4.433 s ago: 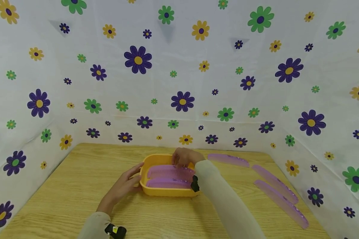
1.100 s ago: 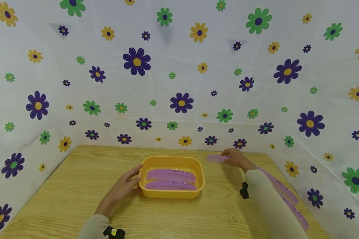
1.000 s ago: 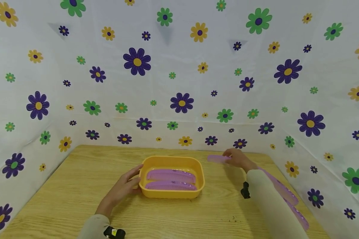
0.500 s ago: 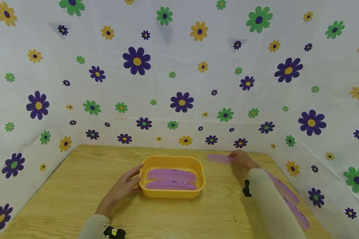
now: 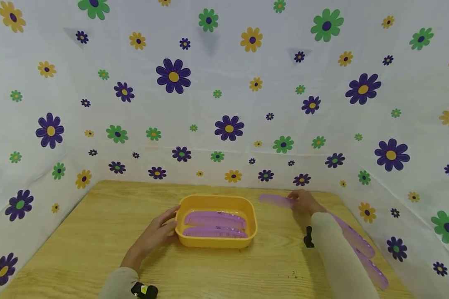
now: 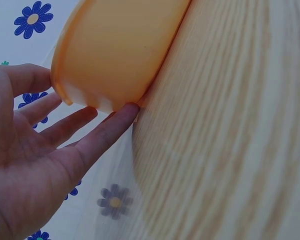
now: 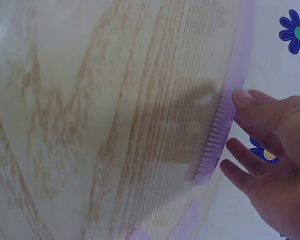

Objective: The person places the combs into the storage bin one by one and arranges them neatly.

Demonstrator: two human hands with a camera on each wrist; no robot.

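A yellow plastic basket (image 5: 217, 242) stands mid-table with two purple combs, a rear comb (image 5: 215, 218) and a front comb (image 5: 214, 231), lying flat inside it. My left hand (image 5: 155, 234) touches the basket's left end, its fingers nearly straight from rim to base, as the left wrist view confirms. Behind and right of the basket lies another purple comb (image 5: 275, 200). My right hand (image 5: 303, 200) pinches the spine near this comb's right end with thumb and forefinger. In the right wrist view the comb's teeth (image 7: 215, 132) stay on the table while the other fingers curl loosely.
Two more purple combs, an upper comb (image 5: 355, 236) and a lower comb (image 5: 374, 270), lie along the table's right edge, partly behind the right forearm. Dark specks (image 5: 293, 274) dot the wooden table (image 5: 209, 274). A flower-printed white cloth (image 5: 228, 99) closes off the back and sides.
My right hand has left the basket for the rear right comb and slid along it toward its right end. That comb stays in place. My left hand has kept to the basket.
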